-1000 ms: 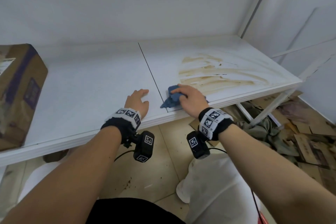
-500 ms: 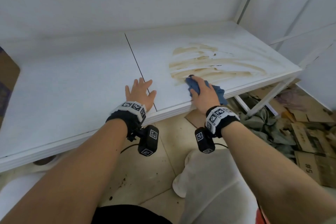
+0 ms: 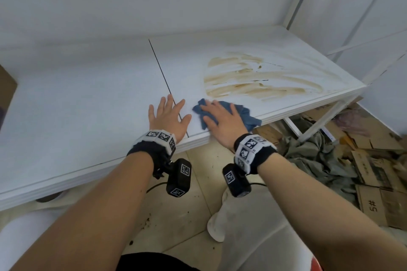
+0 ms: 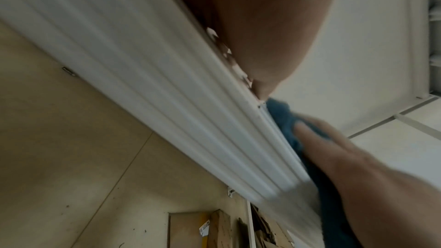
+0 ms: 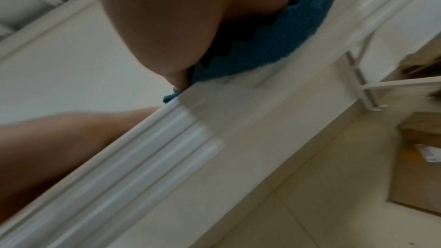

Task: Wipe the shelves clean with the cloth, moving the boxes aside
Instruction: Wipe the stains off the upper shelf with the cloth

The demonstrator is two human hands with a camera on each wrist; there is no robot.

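Head view: right hand (image 3: 222, 119) flat, pressing cloth (image 3: 244, 114), long axis along shelf (image 3: 88, 103) edge; left hand (image 3: 168, 116) flat, fingers spread.

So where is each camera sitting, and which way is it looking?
Head: on the person's head, looking down at the shelf; shows both arms, the left hand, the right hand on the blue cloth.
Left wrist: under the left palm, looking up along the shelf edge.
Right wrist: under the right palm, likewise.
All three share the cloth and the shelf.
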